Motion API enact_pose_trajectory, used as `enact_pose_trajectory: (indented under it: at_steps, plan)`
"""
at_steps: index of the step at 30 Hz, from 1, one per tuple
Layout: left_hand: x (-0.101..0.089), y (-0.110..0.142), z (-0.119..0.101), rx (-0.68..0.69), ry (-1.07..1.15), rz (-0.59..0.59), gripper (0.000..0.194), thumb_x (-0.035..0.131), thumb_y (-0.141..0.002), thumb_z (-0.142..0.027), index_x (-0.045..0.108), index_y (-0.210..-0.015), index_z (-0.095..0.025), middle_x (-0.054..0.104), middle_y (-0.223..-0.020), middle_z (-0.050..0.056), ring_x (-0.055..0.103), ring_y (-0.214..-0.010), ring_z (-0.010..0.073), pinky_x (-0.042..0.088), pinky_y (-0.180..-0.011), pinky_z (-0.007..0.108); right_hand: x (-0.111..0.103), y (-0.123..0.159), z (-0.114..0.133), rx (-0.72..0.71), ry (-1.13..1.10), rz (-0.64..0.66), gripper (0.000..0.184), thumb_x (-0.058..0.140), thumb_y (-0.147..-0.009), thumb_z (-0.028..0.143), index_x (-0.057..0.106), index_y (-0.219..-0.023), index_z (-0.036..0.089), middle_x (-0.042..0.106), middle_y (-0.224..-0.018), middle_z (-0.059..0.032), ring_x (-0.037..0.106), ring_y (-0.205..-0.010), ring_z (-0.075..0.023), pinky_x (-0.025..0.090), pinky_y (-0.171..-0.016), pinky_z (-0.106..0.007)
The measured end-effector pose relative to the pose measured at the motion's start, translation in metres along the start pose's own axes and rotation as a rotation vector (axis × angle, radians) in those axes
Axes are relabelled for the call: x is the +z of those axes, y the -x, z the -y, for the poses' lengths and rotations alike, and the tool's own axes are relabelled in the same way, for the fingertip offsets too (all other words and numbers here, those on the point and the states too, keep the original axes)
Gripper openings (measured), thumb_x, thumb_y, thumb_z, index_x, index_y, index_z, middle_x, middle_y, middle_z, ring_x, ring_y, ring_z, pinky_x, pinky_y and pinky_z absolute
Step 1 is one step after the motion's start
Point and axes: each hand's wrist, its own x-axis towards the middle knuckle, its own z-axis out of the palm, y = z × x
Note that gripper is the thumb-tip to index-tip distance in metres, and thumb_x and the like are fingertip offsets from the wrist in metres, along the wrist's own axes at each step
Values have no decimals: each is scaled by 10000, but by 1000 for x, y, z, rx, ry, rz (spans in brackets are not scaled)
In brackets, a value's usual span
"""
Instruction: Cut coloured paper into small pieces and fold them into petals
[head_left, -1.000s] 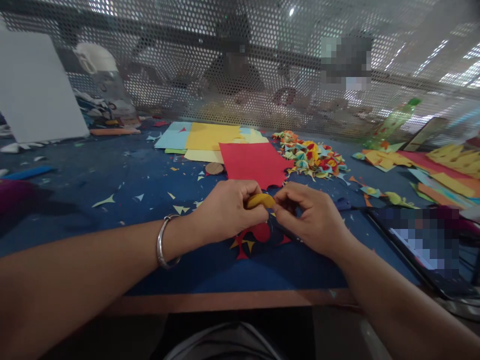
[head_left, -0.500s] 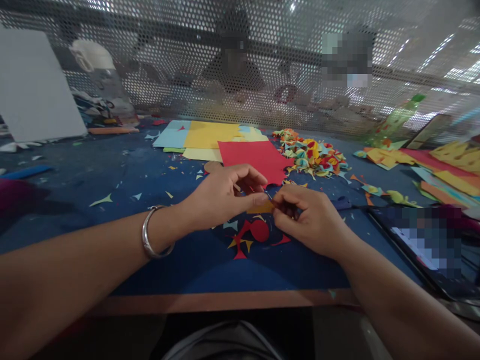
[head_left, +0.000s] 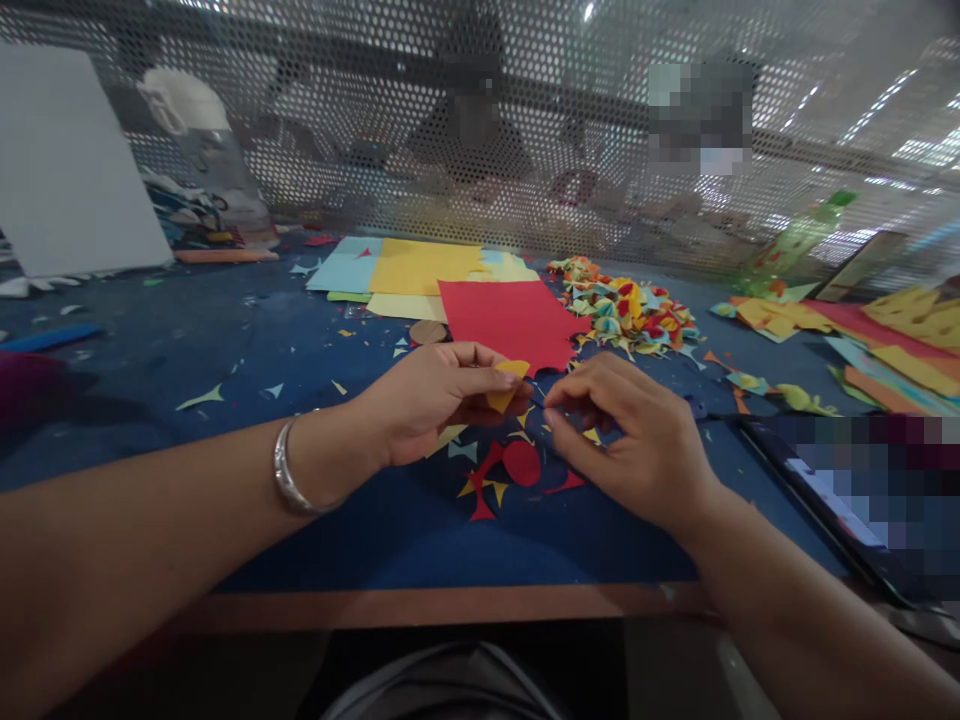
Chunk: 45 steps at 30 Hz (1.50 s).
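Observation:
My left hand [head_left: 450, 395], a silver bangle [head_left: 286, 470] on its wrist, is closed on a small yellow paper piece [head_left: 507, 385] between thumb and fingers. Just to the right, my right hand [head_left: 626, 425] pinches something thin and dark near the tip of that piece; its kind cannot be made out. Below both hands lie a red paper circle [head_left: 521, 463] and a red paper scrap [head_left: 484, 500] over small yellow cut-offs. A red paper sheet [head_left: 517, 320] with a scalloped cut edge lies just beyond my hands.
A heap of colourful folded paper pieces [head_left: 630, 310] sits behind my right hand. Farther back are a yellow sheet [head_left: 427, 265] and a round wooden disc [head_left: 427, 332]. A tablet [head_left: 825, 510] lies at right, a bottle [head_left: 217, 165] stands at left, and a perforated metal screen [head_left: 337, 130] spans the back.
A yellow paper piece now shows in my left fingers, where it was not seen before. My left hand has turned and its fingers have closed; my right hand has shifted slightly.

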Motion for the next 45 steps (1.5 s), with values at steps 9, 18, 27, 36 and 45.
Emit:
enact_pose_trajectory:
  at_steps: [9, 18, 27, 36, 45]
  plan:
    - [18, 12, 7, -31, 142, -55, 120, 715, -887, -139, 619, -816, -148, 702, -777, -9, 661, -678, 74, 549, -723, 208, 7, 4, -4, -127, 135, 73, 122, 576, -968, 175, 633, -1053, 241, 706, -1009, -69, 660, -930, -202, 532, -832, -358]
    - [21, 15, 10, -27, 175, -7, 43, 724, -843, -123, 700, -813, -142, 746, -821, 27, 698, -691, 104, 569, -751, 239, 5, 2, 0, 28, -53, -7, 70, 597, -926, 165, 626, -924, 229, 644, -848, -25, 606, -744, -150, 491, -649, -292]
    - [23, 19, 13, 132, 120, 78, 155, 823, -772, -268, 752, -793, -132, 726, -767, 18, 680, -720, 121, 584, -789, 269, 6, -2, -1, 247, -173, -35, 74, 616, -862, 148, 608, -819, 207, 578, -746, 10, 534, -645, -115, 427, -574, -257]
    - [17, 15, 19, 199, 45, 89, 183, 845, -748, -205, 770, -891, -119, 786, -860, 29, 720, -766, 110, 582, -820, 237, 8, -3, 0, 243, -180, -48, 58, 639, -861, 173, 618, -813, 198, 577, -725, 15, 525, -633, -109, 423, -572, -254]
    - [17, 14, 19, 216, 11, 75, 105, 770, -824, -202, 743, -804, -103, 764, -770, 29, 730, -723, 120, 598, -769, 230, 9, 1, -5, 199, -183, -43, 57, 667, -896, 201, 643, -845, 189, 598, -778, 5, 545, -666, -107, 441, -582, -252]
